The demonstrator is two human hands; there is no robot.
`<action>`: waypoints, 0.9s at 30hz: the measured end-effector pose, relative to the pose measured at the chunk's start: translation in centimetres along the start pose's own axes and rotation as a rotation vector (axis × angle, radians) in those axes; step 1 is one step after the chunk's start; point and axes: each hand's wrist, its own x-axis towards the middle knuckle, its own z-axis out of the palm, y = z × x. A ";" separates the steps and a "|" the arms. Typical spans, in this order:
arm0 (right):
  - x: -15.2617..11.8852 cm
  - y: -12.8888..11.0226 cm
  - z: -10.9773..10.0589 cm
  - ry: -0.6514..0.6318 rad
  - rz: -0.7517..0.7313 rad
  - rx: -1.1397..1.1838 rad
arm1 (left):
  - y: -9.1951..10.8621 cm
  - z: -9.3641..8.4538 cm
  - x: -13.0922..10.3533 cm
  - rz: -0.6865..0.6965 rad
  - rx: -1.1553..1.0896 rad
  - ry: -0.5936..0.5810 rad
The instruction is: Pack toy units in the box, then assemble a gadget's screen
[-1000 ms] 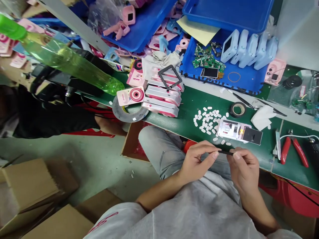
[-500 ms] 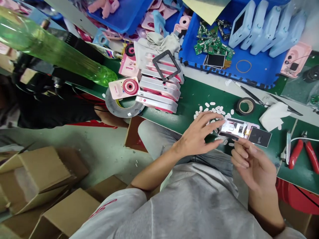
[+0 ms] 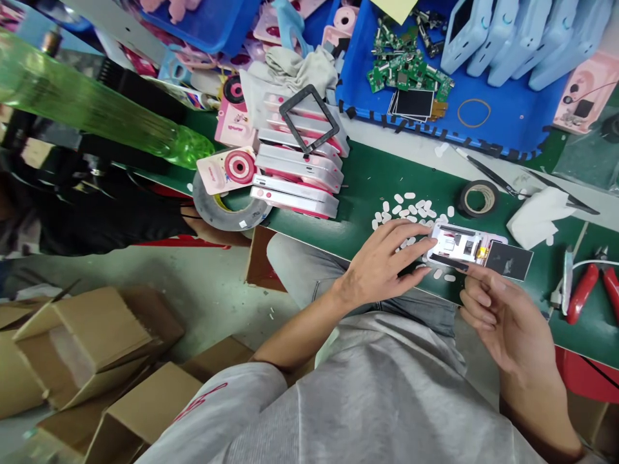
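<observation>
A small white device housing (image 3: 454, 243) with its inside exposed lies near the green table's front edge. A dark flat screen (image 3: 509, 260) extends from its right end on an orange ribbon. My left hand (image 3: 387, 261) holds the housing's left end between thumb and fingers. A black strip (image 3: 449, 261) runs along the housing's lower edge, and the index fingertip of my right hand (image 3: 507, 309) touches its right end. The other right-hand fingers are curled. Small white oval pads (image 3: 410, 209) are scattered behind and beside the left hand.
Black tape (image 3: 478, 198), white tissue (image 3: 539, 216), tweezers (image 3: 488, 173) and red pliers (image 3: 583, 293) lie around the housing. Stacked pink-and-white cameras (image 3: 297, 177) stand left. Behind is a blue tray (image 3: 503, 138) with circuit boards. Another person's dark sleeve (image 3: 111, 222) is at far left.
The view has shifted slightly. Both hands remain at the housing, with my right index finger still at its lower edge.
</observation>
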 end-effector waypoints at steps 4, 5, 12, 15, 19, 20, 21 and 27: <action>0.0 0.0 -0.2 0.007 -0.012 -0.036 | 0.0 0.0 -0.1 -0.015 -0.004 -0.008; 0.0 -0.1 -0.2 0.009 -0.018 -0.052 | 0.0 0.0 -0.1 -0.016 -0.006 -0.009; 0.0 -0.2 -0.2 0.029 -0.008 -0.101 | 0.0 0.0 -0.3 -0.010 -0.003 -0.005; -0.2 -0.5 -0.4 0.036 -0.010 -0.130 | -0.1 0.0 -0.3 -0.009 -0.003 -0.010; -0.5 -1.8 -0.4 -0.020 -0.026 -0.184 | -0.1 0.0 -0.2 0.004 -0.005 -0.006; -0.5 -2.2 -0.3 -0.053 -0.015 -0.193 | -0.1 0.0 -0.1 0.004 -0.006 -0.005; -0.4 -2.5 -0.1 -0.087 0.002 -0.198 | -0.1 0.0 -0.1 0.001 -0.008 -0.006; 0.6 -3.0 0.5 -0.113 0.046 -0.223 | -0.3 0.2 -0.2 -0.001 -0.014 0.026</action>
